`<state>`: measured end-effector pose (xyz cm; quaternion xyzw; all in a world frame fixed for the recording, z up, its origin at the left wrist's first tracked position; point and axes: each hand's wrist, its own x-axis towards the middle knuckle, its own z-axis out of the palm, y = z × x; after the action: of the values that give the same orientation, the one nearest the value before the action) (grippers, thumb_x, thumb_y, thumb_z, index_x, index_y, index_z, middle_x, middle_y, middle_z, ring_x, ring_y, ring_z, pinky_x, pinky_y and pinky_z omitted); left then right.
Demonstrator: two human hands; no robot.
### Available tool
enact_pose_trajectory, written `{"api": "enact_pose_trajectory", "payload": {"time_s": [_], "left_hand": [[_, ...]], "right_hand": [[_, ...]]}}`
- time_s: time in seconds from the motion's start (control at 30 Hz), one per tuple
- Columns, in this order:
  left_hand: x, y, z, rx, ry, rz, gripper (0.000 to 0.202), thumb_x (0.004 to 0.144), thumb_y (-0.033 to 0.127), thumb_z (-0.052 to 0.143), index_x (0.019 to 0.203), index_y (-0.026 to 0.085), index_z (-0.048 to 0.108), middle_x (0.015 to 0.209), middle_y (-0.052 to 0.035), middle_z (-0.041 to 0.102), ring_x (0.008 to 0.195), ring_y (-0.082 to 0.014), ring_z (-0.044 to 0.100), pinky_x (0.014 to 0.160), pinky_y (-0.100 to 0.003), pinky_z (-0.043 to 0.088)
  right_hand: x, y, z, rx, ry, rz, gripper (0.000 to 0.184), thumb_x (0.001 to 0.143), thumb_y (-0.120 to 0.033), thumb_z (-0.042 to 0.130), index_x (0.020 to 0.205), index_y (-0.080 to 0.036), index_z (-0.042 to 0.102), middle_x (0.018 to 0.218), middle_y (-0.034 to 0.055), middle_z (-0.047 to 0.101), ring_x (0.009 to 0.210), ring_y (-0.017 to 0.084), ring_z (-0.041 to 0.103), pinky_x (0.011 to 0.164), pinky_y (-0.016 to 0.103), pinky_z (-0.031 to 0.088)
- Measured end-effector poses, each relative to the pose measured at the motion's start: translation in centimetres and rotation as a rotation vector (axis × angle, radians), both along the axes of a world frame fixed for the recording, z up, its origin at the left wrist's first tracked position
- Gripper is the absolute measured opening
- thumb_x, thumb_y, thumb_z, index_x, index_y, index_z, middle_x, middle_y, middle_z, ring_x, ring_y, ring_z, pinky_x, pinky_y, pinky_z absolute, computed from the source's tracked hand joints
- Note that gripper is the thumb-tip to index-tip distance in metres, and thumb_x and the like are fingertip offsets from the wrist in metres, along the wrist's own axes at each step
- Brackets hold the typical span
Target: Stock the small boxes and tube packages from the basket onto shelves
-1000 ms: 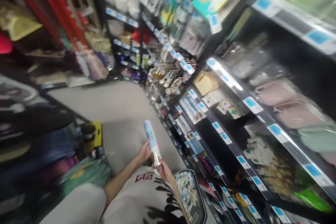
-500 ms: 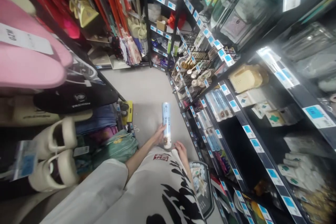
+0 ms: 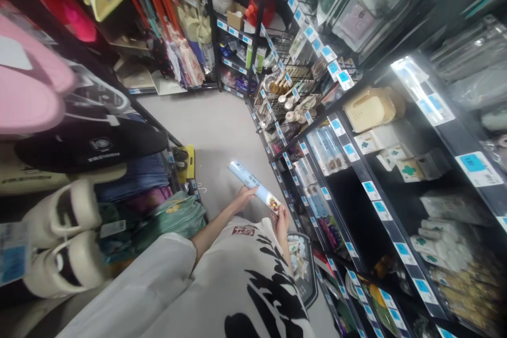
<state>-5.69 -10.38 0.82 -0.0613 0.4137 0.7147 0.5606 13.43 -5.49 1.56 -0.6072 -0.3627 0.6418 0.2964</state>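
Note:
I hold a long light-blue roll (image 3: 253,187) in a printed wrapper with both hands, low in front of my white printed shirt. My left hand (image 3: 242,199) cups the roll's underside near its middle, fingers partly curled. My right hand (image 3: 282,217) pinches the near end, where the wrapper shows a coloured picture. The roll lies tilted, its far end pointing up and to the left over the grey aisle floor. Similar blue rolls (image 3: 325,149) lie on the black shelf to the right.
Black shelving with blue price tags (image 3: 372,190) lines the right side. Slippers and bags (image 3: 63,211) fill racks on the left. A dark basket of small goods (image 3: 301,266) hangs by my right hip. The grey floor (image 3: 214,127) runs ahead to more shelves.
The roll has tipped from nearly upright to slanting, its top swinging left. My right hand has moved up along its near end. The view has steadied on the aisle.

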Motion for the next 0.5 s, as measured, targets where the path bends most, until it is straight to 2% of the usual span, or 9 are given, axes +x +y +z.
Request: {"api": "enact_pose_trajectory", "payload": {"time_s": [0.1, 0.2, 0.37, 0.5], "left_hand": [[-0.9, 0.8, -0.3, -0.003, -0.088, 0.161, 0.029, 0.084, 0.034, 0.079, 0.103, 0.016, 0.067, 0.108, -0.0145, 0.077, 0.122, -0.0328, 0.066, 0.103, -0.043, 0.053], [-1.9, 1.3, -0.7, -0.083, -0.168, 0.322, 0.029, 0.088, 0.04, 0.075, 0.103, 0.018, 0.065, 0.108, -0.0116, 0.076, 0.123, -0.0296, 0.066, 0.106, -0.041, 0.051], [-1.7, 1.4, -1.1, -0.145, -0.158, 0.292, 0.032, 0.089, 0.043, 0.075, 0.105, 0.017, 0.065, 0.111, -0.0117, 0.075, 0.122, -0.0265, 0.066, 0.105, -0.036, 0.05], [-1.5, 1.8, -1.2, -0.136, -0.171, 0.28, 0.032, 0.09, 0.046, 0.072, 0.104, 0.019, 0.065, 0.113, -0.0113, 0.075, 0.12, -0.0279, 0.067, 0.103, -0.038, 0.052]], "right_hand": [[1.3, 1.2, 0.2, 0.029, -0.049, -0.06, 0.06, 0.08, -0.06, 0.07, 0.128, -0.026, 0.058, 0.123, 0.0059, 0.069, 0.107, 0.021, 0.067, 0.075, 0.025, 0.056], [2.9, 2.2, 0.5, 0.047, -0.088, -0.123, 0.063, 0.078, -0.058, 0.071, 0.131, -0.027, 0.056, 0.126, 0.0072, 0.068, 0.11, 0.022, 0.067, 0.077, 0.026, 0.056], [4.4, 2.6, 0.6, 0.03, -0.129, -0.188, 0.061, 0.078, -0.056, 0.068, 0.131, -0.026, 0.056, 0.118, 0.0085, 0.071, 0.107, 0.024, 0.069, 0.076, 0.028, 0.055], [4.5, 2.4, 0.5, 0.022, -0.123, -0.199, 0.063, 0.08, -0.056, 0.066, 0.134, -0.026, 0.055, 0.127, 0.0107, 0.069, 0.112, 0.024, 0.068, 0.079, 0.029, 0.055]]}}
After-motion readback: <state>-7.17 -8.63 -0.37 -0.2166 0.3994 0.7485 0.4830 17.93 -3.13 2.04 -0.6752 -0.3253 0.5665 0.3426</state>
